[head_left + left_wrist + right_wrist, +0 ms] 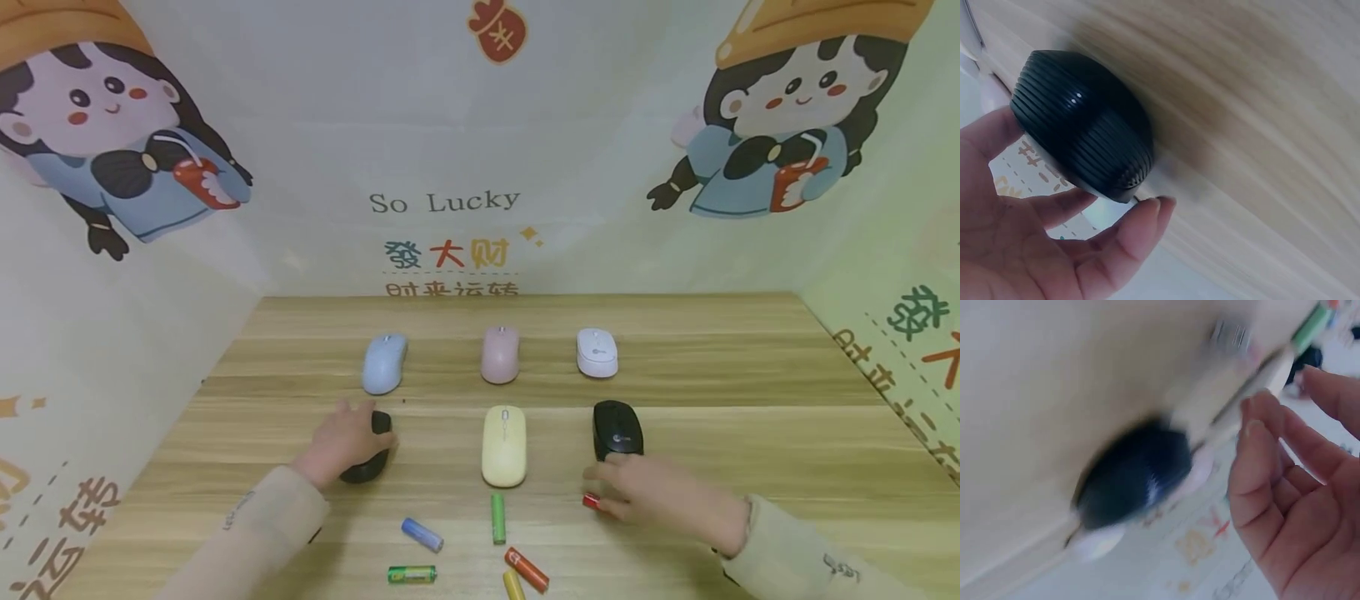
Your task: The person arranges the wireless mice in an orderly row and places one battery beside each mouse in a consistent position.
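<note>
My left hand (pixel 347 442) grips a black mouse (pixel 365 464) at the left of the front row. In the left wrist view the ribbed side of this black mouse (pixel 1082 131) shows, with fingertips at its edges. On the right, my right hand (pixel 648 487) hovers by a second black mouse (pixel 618 429). A short red battery (pixel 591 501) shows between its thumb and fingers in the head view. In the right wrist view that battery (pixel 1232 336) is blurred and apart from the loosely bent fingers, which hold nothing.
A yellow mouse (pixel 504 446) lies between the hands. Behind are blue (pixel 384 364), pink (pixel 500 355) and white (pixel 597 352) mice. Nearer lie a blue battery (pixel 422 535), a light green battery (pixel 498 519), a green-and-yellow battery (pixel 412 574), an orange-red battery (pixel 527 569) and a yellow battery (pixel 513 584).
</note>
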Tool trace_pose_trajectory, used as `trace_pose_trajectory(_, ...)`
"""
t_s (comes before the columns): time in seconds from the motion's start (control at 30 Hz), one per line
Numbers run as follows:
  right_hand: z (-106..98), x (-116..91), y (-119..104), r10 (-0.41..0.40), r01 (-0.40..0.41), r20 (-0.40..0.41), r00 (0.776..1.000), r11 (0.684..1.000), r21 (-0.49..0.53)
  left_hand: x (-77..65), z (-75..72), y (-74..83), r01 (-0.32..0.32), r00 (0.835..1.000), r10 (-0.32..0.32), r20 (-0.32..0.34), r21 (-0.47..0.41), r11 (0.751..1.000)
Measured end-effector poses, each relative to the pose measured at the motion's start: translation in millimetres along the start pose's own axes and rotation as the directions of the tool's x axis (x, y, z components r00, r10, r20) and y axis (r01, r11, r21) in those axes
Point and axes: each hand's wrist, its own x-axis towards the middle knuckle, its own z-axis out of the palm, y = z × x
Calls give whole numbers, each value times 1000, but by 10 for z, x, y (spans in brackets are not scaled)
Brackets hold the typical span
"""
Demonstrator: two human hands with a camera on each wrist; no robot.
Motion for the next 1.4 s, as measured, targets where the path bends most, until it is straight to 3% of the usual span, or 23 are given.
trace_pose_trajectory(0.1,114,-37,-86,-34,34,32,999,999,23,-4,-9,8,0,1000,0,30,-3,1000)
trace_pose_trajectory(0.33,256,-27,-122,-30,31,-18,999,1000,7,-8,1,29,-4,997,1,72,31,1000)
trace_pose_trajectory(0.9,303,-32,-161,-22,22,33,999,1000,9,-23,4,77,-14,996,6,85,94,995)
trace_pose_trajectory(1.03,295,-37,-122,-17,14,32,999,996,89,-21,-3,93,-32,997,22,80,115,993)
trace_pose_trajectory(1.23,106,8,95,7,-4,-7,1000,933,360,-9,-9,106,-41,997,31,77,120,992)
trace_pose_trajectory(1.33,-38,35,275,97,-82,-4,995,864,498,-3,-14,105,-41,996,32,79,118,992)
trace_pose_trajectory(1.4,-123,57,410,181,-163,32,983,781,602,0,-23,107,-39,996,30,79,119,992)
